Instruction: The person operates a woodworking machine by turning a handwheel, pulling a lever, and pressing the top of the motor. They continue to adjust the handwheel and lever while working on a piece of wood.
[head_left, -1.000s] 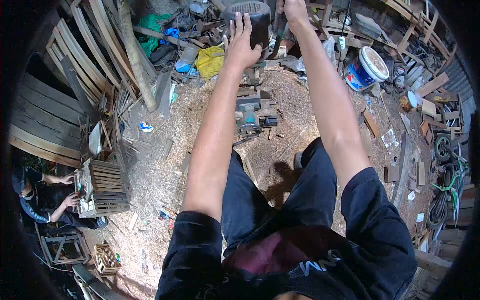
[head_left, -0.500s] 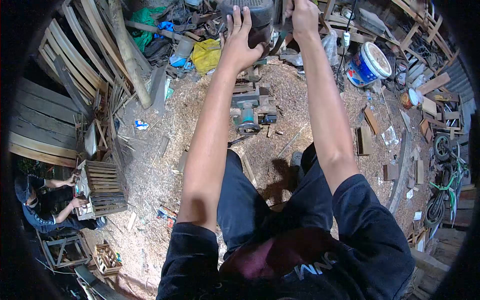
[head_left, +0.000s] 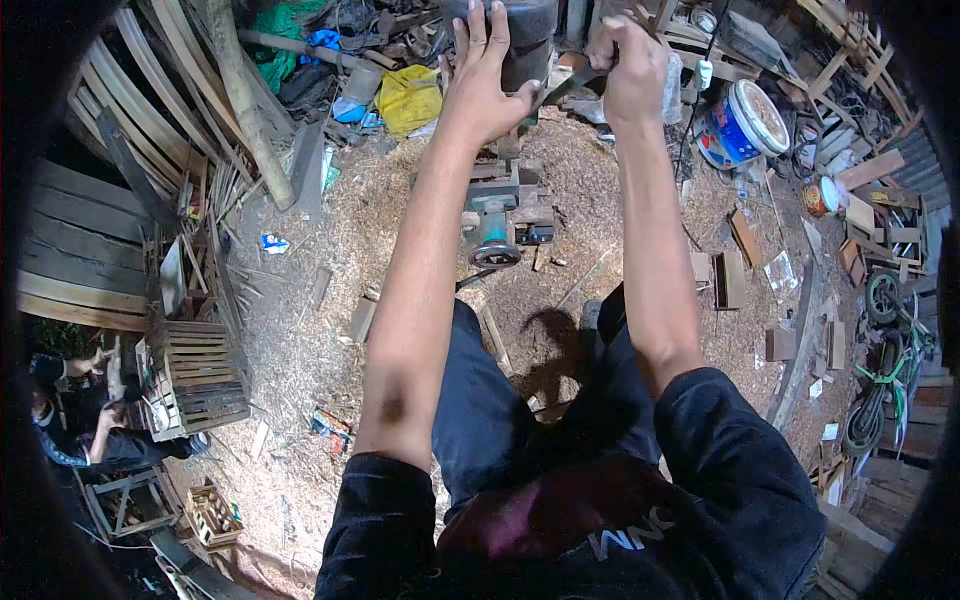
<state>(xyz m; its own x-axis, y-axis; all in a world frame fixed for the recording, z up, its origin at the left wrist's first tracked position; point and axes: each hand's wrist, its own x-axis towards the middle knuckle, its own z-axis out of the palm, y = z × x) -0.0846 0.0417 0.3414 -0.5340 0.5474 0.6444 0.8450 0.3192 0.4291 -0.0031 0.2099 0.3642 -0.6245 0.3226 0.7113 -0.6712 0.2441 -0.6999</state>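
At the top centre my left hand (head_left: 485,85) lies with spread fingers against a dark rounded object (head_left: 528,30), its thumb pointing right. My right hand (head_left: 632,75) is closed beside it, on a dark flat blade-like tool (head_left: 565,85) that slants down toward my left thumb. The tool's handle is hidden in my fingers. Below the hands, a green bench vise (head_left: 493,225) with a round metal end stands over the wood shavings.
A person (head_left: 75,420) sits at the lower left beside a slatted wooden crate (head_left: 205,380). A blue and white bucket (head_left: 740,125) is at the upper right. A yellow bag (head_left: 408,100), leaning boards (head_left: 155,90) and a small bike (head_left: 885,380) surround the shavings.
My right hand has moved down and slightly right with the tool, showing more of its blade. My left hand has shifted slightly. The person's hands have moved left off the crate.
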